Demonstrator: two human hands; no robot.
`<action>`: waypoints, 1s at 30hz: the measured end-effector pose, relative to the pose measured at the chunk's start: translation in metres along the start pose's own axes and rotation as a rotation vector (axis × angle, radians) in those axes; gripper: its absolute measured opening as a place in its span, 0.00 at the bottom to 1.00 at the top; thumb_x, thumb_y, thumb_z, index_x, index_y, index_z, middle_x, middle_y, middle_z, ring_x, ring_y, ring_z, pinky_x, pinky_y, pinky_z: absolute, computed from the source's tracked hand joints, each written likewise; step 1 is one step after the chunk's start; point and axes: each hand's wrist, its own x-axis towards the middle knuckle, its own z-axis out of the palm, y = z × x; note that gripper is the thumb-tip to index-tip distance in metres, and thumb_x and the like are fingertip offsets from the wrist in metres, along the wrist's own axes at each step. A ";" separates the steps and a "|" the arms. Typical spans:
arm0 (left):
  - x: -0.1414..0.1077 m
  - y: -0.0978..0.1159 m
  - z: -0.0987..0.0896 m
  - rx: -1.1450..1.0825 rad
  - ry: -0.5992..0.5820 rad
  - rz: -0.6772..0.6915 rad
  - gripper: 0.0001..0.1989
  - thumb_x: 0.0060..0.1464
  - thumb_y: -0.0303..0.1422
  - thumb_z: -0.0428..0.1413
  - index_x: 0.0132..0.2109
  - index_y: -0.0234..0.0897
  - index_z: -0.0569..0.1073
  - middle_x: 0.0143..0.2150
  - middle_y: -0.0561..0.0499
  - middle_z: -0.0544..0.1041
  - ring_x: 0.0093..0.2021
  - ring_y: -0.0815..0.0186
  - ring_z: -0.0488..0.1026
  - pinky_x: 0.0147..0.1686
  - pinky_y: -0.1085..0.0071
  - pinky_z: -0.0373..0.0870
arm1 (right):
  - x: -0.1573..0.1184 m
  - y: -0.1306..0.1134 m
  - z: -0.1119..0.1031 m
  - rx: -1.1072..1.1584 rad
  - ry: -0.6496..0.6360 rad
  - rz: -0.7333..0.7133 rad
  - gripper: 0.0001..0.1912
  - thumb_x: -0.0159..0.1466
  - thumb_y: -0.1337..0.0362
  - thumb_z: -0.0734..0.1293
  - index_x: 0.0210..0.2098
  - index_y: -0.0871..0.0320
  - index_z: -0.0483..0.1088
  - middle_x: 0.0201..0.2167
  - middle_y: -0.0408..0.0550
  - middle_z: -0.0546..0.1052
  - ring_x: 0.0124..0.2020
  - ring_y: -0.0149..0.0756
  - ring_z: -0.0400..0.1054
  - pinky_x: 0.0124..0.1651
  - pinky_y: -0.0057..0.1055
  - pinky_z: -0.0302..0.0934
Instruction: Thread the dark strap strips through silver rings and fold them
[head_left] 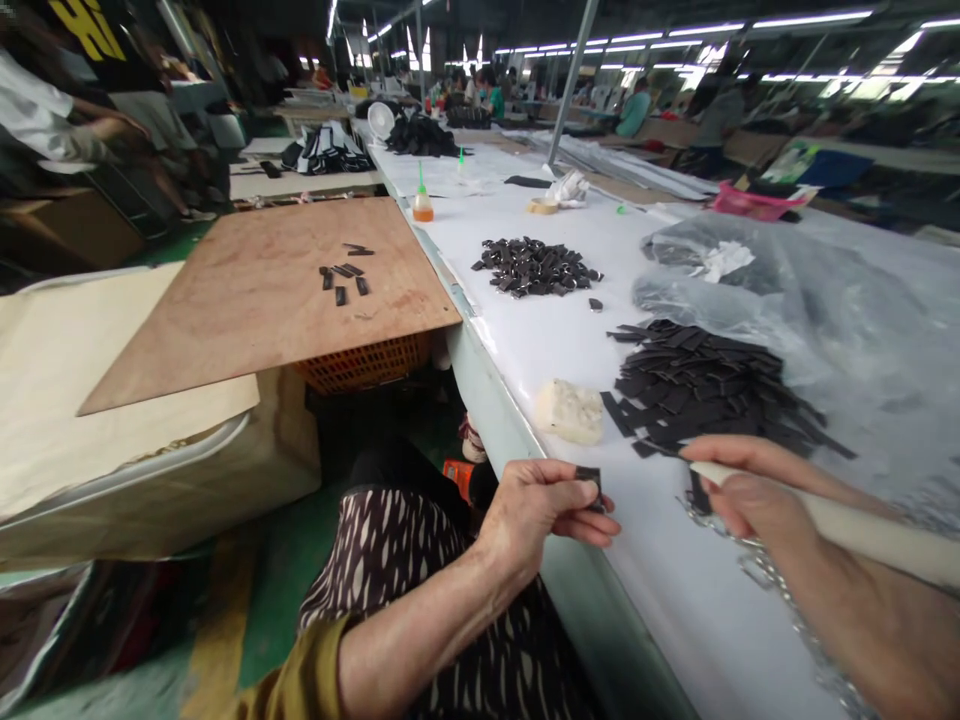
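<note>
Two bare hands work over a white-topped table (525, 340): the left hand (532, 510) pinches a small black tag (589, 488) between thumb and fingers, while the right hand (754, 490) curls closed around a cream rod (840, 530), just beside a heap of black tags (697, 385), any print too small to read.

Factory hall (442, 85) with a dark ceiling (510, 18) carrying parallel rows of fluorescent tube lights (622, 40) and a slanted steel post (574, 80). A long white tabletop (495, 350) recedes beside a plywood board (225, 300) resting over an orange plastic crate (364, 365), with further tabletops (862, 155) beyond. Green-painted floor (281, 590) shows at lower left.
</note>
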 end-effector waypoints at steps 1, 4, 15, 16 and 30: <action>0.001 0.001 -0.002 -0.006 0.009 0.006 0.11 0.40 0.31 0.61 0.27 0.24 0.74 0.28 0.41 0.76 0.23 0.66 0.74 0.24 0.73 0.72 | 0.003 -0.004 0.004 -0.002 -0.010 0.012 0.22 0.55 0.41 0.59 0.34 0.50 0.71 0.21 0.43 0.74 0.23 0.39 0.67 0.22 0.32 0.59; 0.004 0.005 -0.006 -0.003 0.044 0.025 0.11 0.39 0.31 0.61 0.27 0.24 0.74 0.25 0.43 0.75 0.23 0.65 0.74 0.25 0.72 0.72 | 0.011 -0.015 0.016 0.029 -0.036 0.024 0.19 0.55 0.43 0.60 0.31 0.51 0.68 0.17 0.40 0.69 0.20 0.34 0.63 0.20 0.29 0.55; 0.015 0.010 -0.023 0.040 0.063 0.072 0.09 0.39 0.32 0.61 0.25 0.26 0.74 0.21 0.47 0.73 0.21 0.68 0.71 0.23 0.74 0.69 | 0.050 -0.025 0.052 0.111 -0.087 -0.073 0.13 0.59 0.56 0.61 0.22 0.55 0.63 0.14 0.38 0.62 0.17 0.27 0.55 0.19 0.27 0.47; 0.016 0.010 -0.024 0.045 0.063 0.069 0.09 0.40 0.32 0.61 0.25 0.26 0.74 0.20 0.47 0.73 0.20 0.68 0.71 0.24 0.74 0.68 | 0.052 -0.026 0.055 0.114 -0.089 -0.089 0.13 0.59 0.57 0.61 0.22 0.55 0.63 0.14 0.38 0.62 0.17 0.28 0.55 0.20 0.28 0.47; 0.027 0.008 -0.032 0.004 0.049 0.052 0.10 0.40 0.32 0.61 0.25 0.27 0.73 0.19 0.48 0.72 0.20 0.68 0.70 0.26 0.72 0.68 | 0.068 -0.024 0.077 -0.022 -0.105 -0.132 0.12 0.58 0.60 0.61 0.20 0.55 0.62 0.17 0.39 0.66 0.22 0.30 0.58 0.25 0.29 0.51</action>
